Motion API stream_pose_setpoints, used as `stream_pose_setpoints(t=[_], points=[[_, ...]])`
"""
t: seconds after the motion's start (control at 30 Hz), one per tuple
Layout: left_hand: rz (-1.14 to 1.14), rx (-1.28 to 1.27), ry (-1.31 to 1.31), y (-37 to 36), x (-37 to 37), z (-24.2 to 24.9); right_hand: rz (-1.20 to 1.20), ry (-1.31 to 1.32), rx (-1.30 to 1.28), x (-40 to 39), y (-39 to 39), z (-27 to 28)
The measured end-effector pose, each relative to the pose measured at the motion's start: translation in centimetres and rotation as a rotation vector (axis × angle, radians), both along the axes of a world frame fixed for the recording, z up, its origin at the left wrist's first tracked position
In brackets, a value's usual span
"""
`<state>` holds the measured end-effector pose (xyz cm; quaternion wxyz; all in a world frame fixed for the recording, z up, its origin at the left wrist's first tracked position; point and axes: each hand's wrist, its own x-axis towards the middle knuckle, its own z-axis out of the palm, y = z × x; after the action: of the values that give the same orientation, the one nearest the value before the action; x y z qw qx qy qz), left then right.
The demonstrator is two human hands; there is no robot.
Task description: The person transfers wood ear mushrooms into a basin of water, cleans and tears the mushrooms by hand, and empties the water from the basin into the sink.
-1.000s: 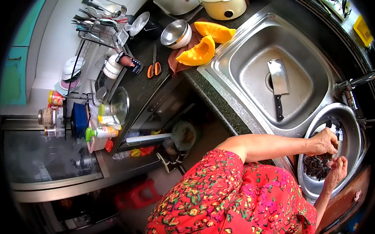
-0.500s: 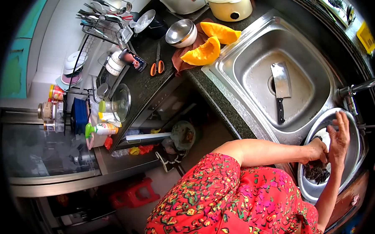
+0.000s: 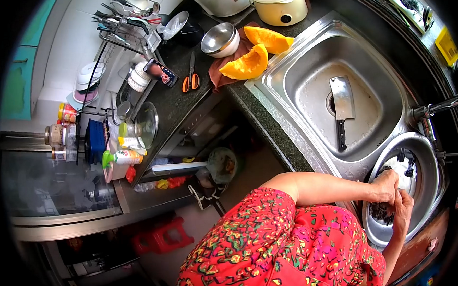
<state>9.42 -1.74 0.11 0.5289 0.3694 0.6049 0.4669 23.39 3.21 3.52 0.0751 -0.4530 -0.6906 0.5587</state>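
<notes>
My left hand (image 3: 385, 185) is closed over the metal basin (image 3: 430, 185) at the right, its fingers bent around dark, ruffled pieces that look like wood ear mushroom. My right hand (image 3: 403, 207) meets it from below, fingers pinched together at the left fingertips; what lies between them is mostly hidden. A dark clump of wood ear mushroom (image 3: 380, 211) sits beneath my hands in the basin. On a white surface (image 3: 400, 172) inside the basin lie several small black pieces (image 3: 407, 161).
A cleaver (image 3: 342, 105) lies in the steel sink (image 3: 308, 93) beside the basin. Two pumpkin wedges (image 3: 246, 64), stacked bowls (image 3: 219, 38) and orange-handled scissors (image 3: 191, 81) are on the dark counter. A phone (image 3: 160, 73) leans by the dish rack. The faucet (image 3: 439, 104) stands at the right.
My right hand, raised with fingers apart over the basin, has come down to my left hand and closed. The white surface with black pieces now shows more.
</notes>
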Motion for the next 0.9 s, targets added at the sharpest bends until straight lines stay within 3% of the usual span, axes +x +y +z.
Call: stream_pose_setpoints(t=[0.07, 0.17, 0.23, 0.7, 0.8, 0.87, 0.9], points=[[-0.025, 0.009, 0.006, -0.2, -0.7, 1.1, -0.114, 0.211, -0.214, 0.0, -0.7, 0.3], [-0.129, -0.145, -0.173, -0.4, -1.8, 2.4, -0.252, 0.270, -0.184, 0.6, -0.6, -0.1], [-0.154, -0.193, -0.428, -0.3, -1.8, 2.3, -0.236, 0.273, -0.112, 0.7, -0.4, -0.2], [-0.105, -0.104, -0.317, 0.2, -0.9, 1.3, -0.128, 0.263, -0.107, -0.1, -1.3, 1.0], [-0.083, -0.049, -0.270, 0.4, -0.1, 0.2, -0.051, 0.175, -0.008, 0.0, -1.5, 1.2], [-0.068, -0.026, -0.247, 0.5, 0.1, 0.0, 0.014, 0.008, 0.221, 0.2, -1.7, 0.9], [-0.050, -0.035, -0.221, 0.5, 0.2, 0.0, 0.074, 0.037, 0.499, 0.3, -1.8, -0.3]])
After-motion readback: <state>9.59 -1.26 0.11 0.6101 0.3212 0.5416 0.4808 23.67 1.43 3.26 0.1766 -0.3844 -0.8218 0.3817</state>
